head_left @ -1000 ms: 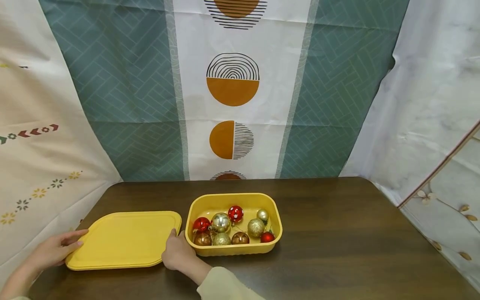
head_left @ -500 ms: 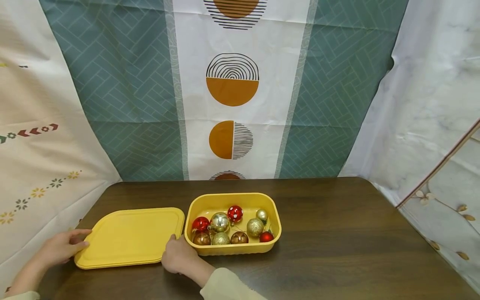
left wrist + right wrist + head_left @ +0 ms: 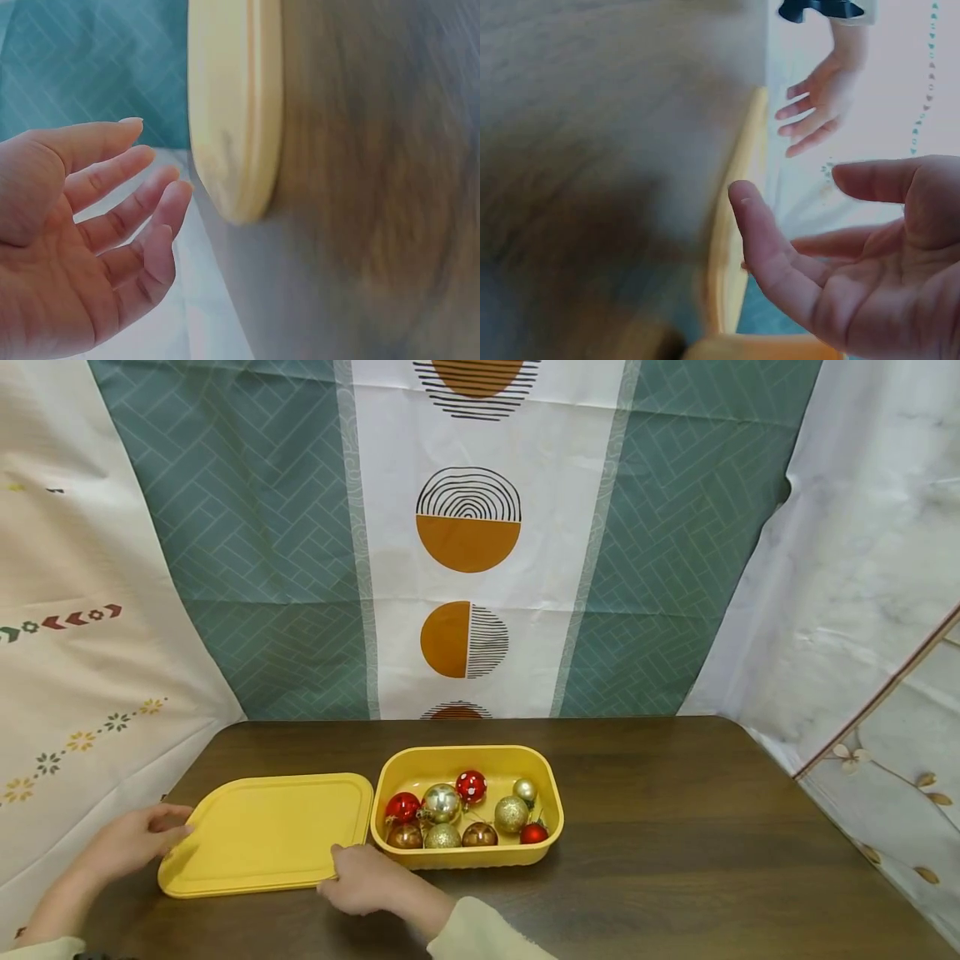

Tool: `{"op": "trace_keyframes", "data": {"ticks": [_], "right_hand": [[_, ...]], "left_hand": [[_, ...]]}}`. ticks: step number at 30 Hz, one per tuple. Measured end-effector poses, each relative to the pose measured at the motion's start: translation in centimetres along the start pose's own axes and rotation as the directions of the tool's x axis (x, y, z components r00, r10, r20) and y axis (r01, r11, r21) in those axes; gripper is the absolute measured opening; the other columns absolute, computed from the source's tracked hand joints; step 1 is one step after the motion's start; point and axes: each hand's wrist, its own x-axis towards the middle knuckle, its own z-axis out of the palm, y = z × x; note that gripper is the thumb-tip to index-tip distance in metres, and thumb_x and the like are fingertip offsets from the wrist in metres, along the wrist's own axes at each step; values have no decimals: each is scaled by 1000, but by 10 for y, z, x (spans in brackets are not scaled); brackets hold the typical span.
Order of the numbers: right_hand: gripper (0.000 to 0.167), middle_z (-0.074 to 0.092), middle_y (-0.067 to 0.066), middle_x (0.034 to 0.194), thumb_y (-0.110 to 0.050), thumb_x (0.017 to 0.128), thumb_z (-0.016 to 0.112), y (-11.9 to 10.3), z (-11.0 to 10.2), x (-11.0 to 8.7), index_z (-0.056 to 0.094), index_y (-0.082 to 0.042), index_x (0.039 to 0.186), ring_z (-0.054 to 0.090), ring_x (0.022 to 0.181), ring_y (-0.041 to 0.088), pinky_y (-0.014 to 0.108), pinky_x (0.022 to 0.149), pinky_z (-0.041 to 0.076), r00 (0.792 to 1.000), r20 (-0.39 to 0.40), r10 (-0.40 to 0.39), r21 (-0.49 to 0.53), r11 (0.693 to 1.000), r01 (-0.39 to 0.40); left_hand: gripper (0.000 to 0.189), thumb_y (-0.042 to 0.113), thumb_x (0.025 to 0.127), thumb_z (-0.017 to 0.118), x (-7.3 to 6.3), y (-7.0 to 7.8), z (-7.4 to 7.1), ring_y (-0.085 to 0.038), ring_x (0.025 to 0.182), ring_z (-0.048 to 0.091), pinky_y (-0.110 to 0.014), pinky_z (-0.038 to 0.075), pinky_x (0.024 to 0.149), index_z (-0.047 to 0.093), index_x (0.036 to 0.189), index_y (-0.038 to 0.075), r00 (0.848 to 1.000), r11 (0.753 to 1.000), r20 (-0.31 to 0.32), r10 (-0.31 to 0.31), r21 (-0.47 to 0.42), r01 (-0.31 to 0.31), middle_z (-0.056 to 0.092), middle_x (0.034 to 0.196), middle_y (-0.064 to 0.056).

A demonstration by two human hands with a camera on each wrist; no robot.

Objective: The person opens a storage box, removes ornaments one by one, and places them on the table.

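A flat yellow lid (image 3: 270,831) with rounded corners lies on the table, left of a yellow plastic box (image 3: 472,860). My left hand (image 3: 127,843) is at the lid's left edge; in the left wrist view its fingers (image 3: 124,217) are loosely bent, with a gap between them and the lid (image 3: 225,112). At the lid's front right corner is my right hand (image 3: 375,883). The right wrist view shows that hand (image 3: 862,277) with its thumb and fingers spread apart, gripping nothing; whether a fingertip touches the lid I cannot tell.
Inside the box lie several Christmas baubles, among them a large shiny gold one (image 3: 441,803), a red one with white dots (image 3: 471,787) and a brown one (image 3: 480,835). The dark wooden table (image 3: 675,843) reaches back to a patterned curtain (image 3: 300,568).
The lid has slid right, up against the box's left side. Both hands moved along with it, then loosened from its edges; the left fingers now stand off it.
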Motion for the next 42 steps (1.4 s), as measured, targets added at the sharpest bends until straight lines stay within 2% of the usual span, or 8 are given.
{"op": "trace_keyframes", "data": {"ticks": [4,8,15,19,23,28,36,42], "right_hand": [[47,60,0,119,-28,90,53,10,-10,-7,50,-3,129,54,107,5,15,85,43,993,39,-111,126,986,105],[43,65,3,110,-22,88,57,21,-20,-17,55,0,124,58,98,2,13,80,44,987,36,-154,298,945,136],[38,60,4,120,-21,90,56,40,-43,-38,56,-2,123,52,106,1,15,87,41,975,9,-222,421,885,197],[35,63,8,115,-17,91,54,57,-58,-50,57,0,122,54,101,-1,14,85,42,964,-36,-263,501,830,245],[34,63,14,112,-14,91,54,79,-74,-63,57,2,121,57,98,2,15,83,45,967,-80,-241,551,798,244],[35,60,21,114,-14,91,55,110,-88,-76,55,6,120,59,102,19,20,82,48,969,-162,-189,579,777,248],[39,58,22,117,-16,89,58,154,-98,-92,55,5,121,58,104,20,26,82,50,963,-255,-82,544,811,213],[41,61,23,113,-17,85,64,174,-99,-95,57,7,118,58,104,29,29,83,51,943,-330,-40,441,877,192]], "left_hand": [[43,25,89,57,1,16,5,-15,68,59,-26,45,55,55,113,-11,998,999,-60,37,34,-35,65,88,-15],[39,23,88,59,2,34,12,-8,62,56,-23,40,51,57,113,-7,994,998,-84,67,25,-65,65,82,-6],[36,25,87,60,1,70,23,-17,72,60,-25,44,53,60,112,-2,985,992,-119,125,-14,-128,65,85,-4],[32,24,86,62,3,93,32,-10,73,58,-24,44,56,62,110,2,972,984,-169,162,-47,-172,64,83,0],[30,22,85,64,6,117,42,-9,77,58,-24,45,60,63,109,4,951,970,-239,196,-94,-224,64,83,2],[32,21,87,62,8,141,52,-23,88,60,-28,48,66,61,114,5,955,954,-235,182,-194,-230,65,90,-2],[41,22,86,63,17,170,72,-29,99,58,-33,52,77,53,122,5,971,905,-164,175,-363,-224,61,108,-15],[50,21,84,65,25,187,91,-39,111,51,-43,50,83,47,128,4,981,872,-81,175,-450,-193,52,123,-22]]}}
